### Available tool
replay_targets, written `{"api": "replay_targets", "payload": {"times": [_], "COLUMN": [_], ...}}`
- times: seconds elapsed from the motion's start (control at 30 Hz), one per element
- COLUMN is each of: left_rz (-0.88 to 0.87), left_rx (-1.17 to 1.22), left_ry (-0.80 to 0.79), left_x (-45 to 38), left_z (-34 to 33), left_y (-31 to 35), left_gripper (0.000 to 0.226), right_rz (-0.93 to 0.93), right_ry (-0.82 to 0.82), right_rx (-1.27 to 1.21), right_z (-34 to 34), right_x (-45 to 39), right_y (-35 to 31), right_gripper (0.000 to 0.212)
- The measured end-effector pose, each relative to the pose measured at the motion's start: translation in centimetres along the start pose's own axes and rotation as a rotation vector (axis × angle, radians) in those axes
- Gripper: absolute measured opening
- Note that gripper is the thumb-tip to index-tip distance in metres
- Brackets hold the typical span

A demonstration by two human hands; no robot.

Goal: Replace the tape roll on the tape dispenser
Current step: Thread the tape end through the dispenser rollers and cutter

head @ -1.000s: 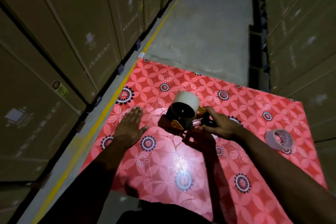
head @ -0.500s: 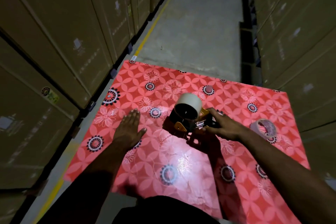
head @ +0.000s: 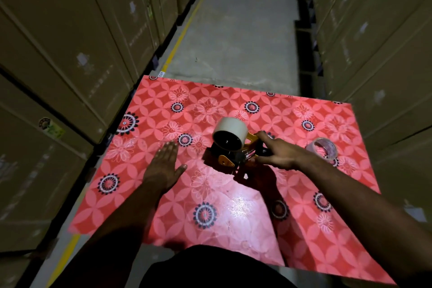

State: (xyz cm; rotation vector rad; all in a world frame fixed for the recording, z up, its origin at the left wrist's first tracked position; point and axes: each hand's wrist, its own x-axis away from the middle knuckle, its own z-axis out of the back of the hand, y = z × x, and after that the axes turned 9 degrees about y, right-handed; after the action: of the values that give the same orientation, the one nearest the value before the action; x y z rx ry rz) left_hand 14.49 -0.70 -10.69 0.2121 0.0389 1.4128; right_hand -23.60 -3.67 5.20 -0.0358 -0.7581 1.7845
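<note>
An orange and black tape dispenser (head: 230, 158) lies on a red flower-patterned mat (head: 210, 206). A pale tape roll (head: 230, 132) sits on its wheel, hollow side facing me. My right hand (head: 275, 155) is closed on the dispenser's handle end, which it hides. My left hand (head: 164, 162) lies flat on the mat to the left of the dispenser, fingers apart, holding nothing and apart from the dispenser. A second, clear tape roll (head: 322, 148) rests on the mat to the right, just beyond my right wrist.
The mat lies on a grey concrete aisle floor (head: 240, 30). Tall stacks of brown cartons (head: 70, 49) wall the left side, and more cartons (head: 378, 42) wall the right. A yellow floor line (head: 184, 30) runs along the left stacks.
The camera has shifted, so the mat sits lower and more centred in view. Both hands and the dispenser keep the same places relative to each other.
</note>
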Motion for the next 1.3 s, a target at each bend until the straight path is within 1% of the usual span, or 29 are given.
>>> {"api": "replay_targets", "payload": {"times": [0.03,0.1,0.2,0.33,0.43,0.5,0.6,0.67,0.77,0.87,0.9,0.93,1.0,1.1,1.2,1.27,1.3], "left_rz": [0.004,0.010,0.017,0.020,0.018,0.011,-0.003,-0.001,0.008,0.022,0.025,0.027,0.027,0.027,0.029,0.033,0.034], "left_rx": [-0.002,-0.003,-0.013,-0.002,0.005,0.013,0.003,0.001,0.008,0.010,0.014,0.021,0.013,-0.012,-0.031,-0.026,-0.040], "left_ry": [-0.003,-0.004,-0.027,-0.037,-0.029,-0.026,-0.009,-0.016,-0.021,-0.021,-0.024,-0.023,-0.022,-0.022,-0.021,0.004,0.001], "left_x": [0.0,-0.1,-0.1,-0.1,0.0,0.0,0.1,0.0,0.1,0.0,0.0,0.0,0.0,0.0,0.0,0.0,0.0], "left_z": [0.1,0.2,0.3,0.4,0.3,0.3,0.1,0.2,0.2,0.3,0.3,0.3,0.2,0.0,-0.3,-0.4,-0.3], "left_y": [0.1,0.3,0.3,0.4,0.3,0.0,0.0,0.0,-0.2,0.0,0.1,0.2,0.2,0.2,0.2,0.4,0.5], "left_gripper": [0.091,0.086,0.084,0.085,0.086,0.087,0.088,0.094,0.104,0.106,0.106,0.105,0.099,0.102,0.107,0.107,0.108], "right_rz": [-0.006,-0.014,-0.018,-0.088,-0.069,-0.079,-0.145,-0.159,-0.190,-0.260,-0.278,-0.292,-0.334,-0.348,-0.389,-0.458,-0.509], "right_ry": [-0.005,-0.016,-0.041,-0.035,-0.005,0.048,0.104,0.120,0.157,0.113,0.099,0.091,0.117,0.123,0.118,0.107,0.064], "right_rx": [0.021,0.095,0.262,0.352,0.542,0.601,0.568,0.581,0.726,0.870,0.857,0.799,0.585,0.127,-0.383,-0.668,-0.769], "right_z": [0.0,-0.5,-1.3,-2.2,-3.2,-3.2,-2.3,-1.7,0.5,3.7,4.4,4.9,5.2,4.7,3.0,1.3,0.4], "right_x": [0.0,-0.7,-2.1,-2.9,-3.1,-3.4,-4.3,-5.5,-7.3,-7.9,-7.8,-7.5,-6.9,-5.9,-4.6,-3.7,-3.1], "right_y": [-0.2,-1.1,-2.8,-4.1,-6.0,-6.8,-6.9,-7.3,-7.7,-6.1,-5.5,-4.8,-3.5,-2.1,-0.4,0.7,1.1], "right_gripper": [0.079,0.076,0.072,0.084,0.074,0.074,0.078,0.081,0.081,0.082,0.081,0.081,0.079,0.071,0.073,0.060,0.054]}}
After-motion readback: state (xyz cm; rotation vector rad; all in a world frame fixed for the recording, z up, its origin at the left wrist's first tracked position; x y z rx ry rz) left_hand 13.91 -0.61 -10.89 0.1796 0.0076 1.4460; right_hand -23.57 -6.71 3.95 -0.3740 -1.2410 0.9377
